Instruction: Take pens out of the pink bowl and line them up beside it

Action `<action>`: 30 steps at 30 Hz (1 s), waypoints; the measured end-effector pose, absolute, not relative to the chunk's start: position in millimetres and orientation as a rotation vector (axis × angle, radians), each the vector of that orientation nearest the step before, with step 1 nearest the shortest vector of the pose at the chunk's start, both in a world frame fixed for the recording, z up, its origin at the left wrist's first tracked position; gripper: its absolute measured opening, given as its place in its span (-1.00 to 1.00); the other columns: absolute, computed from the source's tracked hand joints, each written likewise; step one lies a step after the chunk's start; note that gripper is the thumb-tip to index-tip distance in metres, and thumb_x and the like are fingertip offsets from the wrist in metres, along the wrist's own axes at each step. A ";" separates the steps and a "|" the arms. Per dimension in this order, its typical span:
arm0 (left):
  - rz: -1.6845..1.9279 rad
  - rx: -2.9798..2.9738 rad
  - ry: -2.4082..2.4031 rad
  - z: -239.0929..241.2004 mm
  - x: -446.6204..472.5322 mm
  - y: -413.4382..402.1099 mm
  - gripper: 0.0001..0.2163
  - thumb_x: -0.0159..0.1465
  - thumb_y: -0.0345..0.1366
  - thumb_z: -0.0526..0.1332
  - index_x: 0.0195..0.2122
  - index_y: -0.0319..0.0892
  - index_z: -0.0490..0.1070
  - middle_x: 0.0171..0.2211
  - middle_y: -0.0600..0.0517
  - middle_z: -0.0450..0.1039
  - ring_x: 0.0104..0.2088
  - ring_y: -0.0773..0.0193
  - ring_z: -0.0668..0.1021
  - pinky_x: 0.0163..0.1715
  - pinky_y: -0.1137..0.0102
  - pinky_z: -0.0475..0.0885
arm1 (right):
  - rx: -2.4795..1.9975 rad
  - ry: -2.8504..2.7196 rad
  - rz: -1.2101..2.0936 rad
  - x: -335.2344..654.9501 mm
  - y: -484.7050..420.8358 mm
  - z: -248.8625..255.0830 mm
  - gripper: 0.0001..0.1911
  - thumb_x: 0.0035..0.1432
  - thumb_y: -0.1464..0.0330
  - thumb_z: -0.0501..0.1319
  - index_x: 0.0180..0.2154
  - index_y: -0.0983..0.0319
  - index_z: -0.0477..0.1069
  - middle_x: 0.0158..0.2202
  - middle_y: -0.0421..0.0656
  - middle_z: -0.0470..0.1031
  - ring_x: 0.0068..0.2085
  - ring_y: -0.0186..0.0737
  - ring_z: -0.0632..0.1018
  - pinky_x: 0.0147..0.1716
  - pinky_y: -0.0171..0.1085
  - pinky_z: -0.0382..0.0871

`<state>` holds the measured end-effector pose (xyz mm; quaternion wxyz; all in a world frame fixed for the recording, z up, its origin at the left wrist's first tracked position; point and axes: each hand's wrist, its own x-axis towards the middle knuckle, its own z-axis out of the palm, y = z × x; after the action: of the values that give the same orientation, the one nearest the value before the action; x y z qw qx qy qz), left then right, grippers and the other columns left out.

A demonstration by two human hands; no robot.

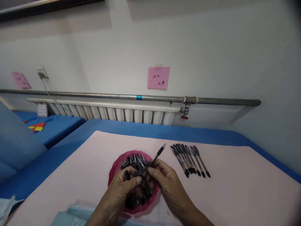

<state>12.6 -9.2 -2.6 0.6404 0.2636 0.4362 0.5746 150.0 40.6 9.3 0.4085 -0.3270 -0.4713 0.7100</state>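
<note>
My right hand (168,183) pinches a black pen (155,157) near its lower end; the pen slants up to the right with its tip in the air. My left hand (124,186) is closed on a small black piece, probably a pen cap (126,174), close to the pen's lower end. Both hands hover over a dark red bowl (115,168) heaped with several black pens. To the right, several black pens (190,160) lie side by side in a row on the pink mat (235,188).
The pink mat covers a blue table (141,127). Behind it run a white radiator (113,113) and a grey pipe (211,101) along the wall, with a pink note (158,77) above. A second blue table (58,125) with coloured shapes (37,127) stands at the left.
</note>
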 end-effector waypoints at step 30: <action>1.592 0.124 0.884 14.1 -19.0 0.0 -0.95 0.12 -0.46 0.19 -0.37 -0.27 0.40 -0.45 0.02 0.48 -0.48 0.39 0.52 -0.41 0.49 0.46 | -0.823 -2.001 1.486 153.5 31.8 14.6 -0.90 0.10 0.38 0.13 -0.42 0.20 0.40 -0.50 -0.24 0.38 -0.46 -0.31 0.37 -0.49 -0.34 0.19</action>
<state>-19.0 0.0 14.1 0.6114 0.0538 0.3833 0.6902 153.5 31.8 14.6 0.2554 -0.3031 -0.7371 0.5473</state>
